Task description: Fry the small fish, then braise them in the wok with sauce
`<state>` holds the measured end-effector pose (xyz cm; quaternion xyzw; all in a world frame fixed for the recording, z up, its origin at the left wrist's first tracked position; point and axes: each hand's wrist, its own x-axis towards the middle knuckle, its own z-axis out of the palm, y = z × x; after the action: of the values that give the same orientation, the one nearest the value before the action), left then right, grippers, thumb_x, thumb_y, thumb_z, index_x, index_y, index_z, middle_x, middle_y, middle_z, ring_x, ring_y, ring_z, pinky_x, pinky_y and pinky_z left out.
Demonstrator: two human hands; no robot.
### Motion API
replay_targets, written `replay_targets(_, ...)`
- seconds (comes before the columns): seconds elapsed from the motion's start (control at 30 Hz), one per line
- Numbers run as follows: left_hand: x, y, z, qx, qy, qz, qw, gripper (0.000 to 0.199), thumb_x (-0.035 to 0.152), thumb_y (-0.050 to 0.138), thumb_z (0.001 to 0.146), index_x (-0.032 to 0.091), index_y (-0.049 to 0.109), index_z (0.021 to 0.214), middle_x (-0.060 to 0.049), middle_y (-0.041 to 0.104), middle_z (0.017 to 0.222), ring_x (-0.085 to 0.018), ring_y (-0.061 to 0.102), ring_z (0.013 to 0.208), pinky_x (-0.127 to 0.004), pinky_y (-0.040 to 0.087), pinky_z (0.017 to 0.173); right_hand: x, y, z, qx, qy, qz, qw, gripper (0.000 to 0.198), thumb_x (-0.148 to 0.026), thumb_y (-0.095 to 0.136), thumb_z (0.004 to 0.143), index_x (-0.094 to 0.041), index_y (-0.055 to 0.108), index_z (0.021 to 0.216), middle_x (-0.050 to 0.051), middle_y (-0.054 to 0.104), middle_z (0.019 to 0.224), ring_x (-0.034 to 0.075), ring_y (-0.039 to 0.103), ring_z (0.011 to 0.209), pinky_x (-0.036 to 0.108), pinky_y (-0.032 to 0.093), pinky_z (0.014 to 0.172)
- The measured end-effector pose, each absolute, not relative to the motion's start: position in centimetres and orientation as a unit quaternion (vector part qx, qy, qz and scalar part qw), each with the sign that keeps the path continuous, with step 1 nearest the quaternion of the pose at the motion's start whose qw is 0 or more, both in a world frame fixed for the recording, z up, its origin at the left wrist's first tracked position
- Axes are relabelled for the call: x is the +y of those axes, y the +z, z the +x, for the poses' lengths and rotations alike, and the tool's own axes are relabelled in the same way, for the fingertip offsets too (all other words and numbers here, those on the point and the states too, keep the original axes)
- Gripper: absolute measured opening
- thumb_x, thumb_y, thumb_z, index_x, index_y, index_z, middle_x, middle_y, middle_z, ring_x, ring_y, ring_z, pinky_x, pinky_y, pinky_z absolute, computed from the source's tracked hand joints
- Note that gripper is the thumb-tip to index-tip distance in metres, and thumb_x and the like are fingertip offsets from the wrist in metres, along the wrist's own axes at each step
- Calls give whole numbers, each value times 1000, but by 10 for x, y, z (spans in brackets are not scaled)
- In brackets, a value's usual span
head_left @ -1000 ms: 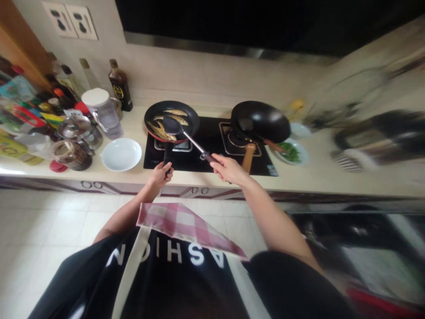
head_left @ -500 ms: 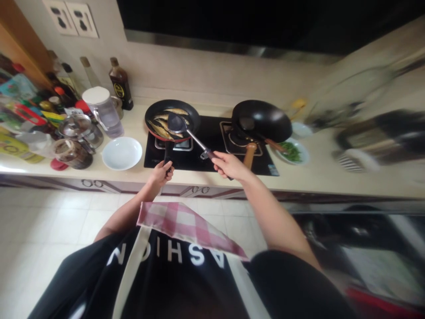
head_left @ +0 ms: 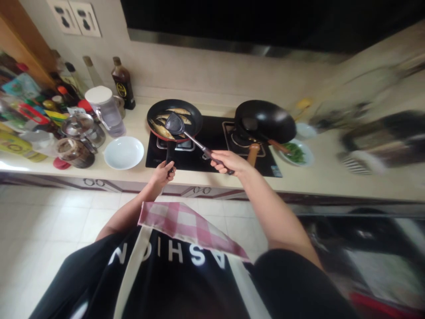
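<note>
My left hand is closed round the black handle of a frying pan that sits on the left burner of the black stove. Several browned fish lie in the pan. In my right hand is the dark grip of a spatula, its metal shaft slanting up and left. The spatula's black blade is over the fish near the pan's front rim and hides part of them; whether it touches them I cannot tell.
On the right burner stands a black wok with a wooden handle. A plate of chopped greens is beside it. Left of the stove are a white bowl, a water pitcher, a jar and a dark bottle.
The spatula's blade has shifted slightly and turned, so its face shows more. My right hand has moved only a little, and my left hand keeps its hold on the pan handle.
</note>
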<state>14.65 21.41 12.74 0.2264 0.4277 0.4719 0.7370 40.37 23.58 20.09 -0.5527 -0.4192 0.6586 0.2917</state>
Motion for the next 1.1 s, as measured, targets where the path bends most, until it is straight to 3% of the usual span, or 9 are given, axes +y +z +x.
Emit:
replay_targets(0.47, 214, 126, 146, 423, 472, 232, 738, 31, 28, 76, 78, 15, 50, 86, 3, 51, 60, -1, 37, 39, -12, 14, 38, 212, 212, 383, -530, 584, -558, 259, 24, -22, 53, 95, -19, 58, 119, -5, 49, 62, 4, 41, 41, 14, 28, 34)
replay_targets(0.8, 214, 128, 147, 429, 470, 228, 737, 31, 29, 76, 78, 15, 50, 86, 3, 51, 60, -1, 37, 39, -12, 13, 38, 215, 203, 374, -669, 385, -609, 183, 33, -26, 51, 95, -21, 59, 126, -2, 58, 66, 6, 48, 39, 16, 35, 35)
replay_targets(1.1, 214, 127, 147, 426, 471, 231, 737, 30, 28, 75, 79, 15, 49, 85, 3, 51, 59, -2, 36, 38, -12, 13, 38, 219, 195, 385, -638, 386, -613, 259, 37, -30, 51, 95, -21, 57, 130, -3, 57, 66, 6, 47, 39, 16, 36, 34)
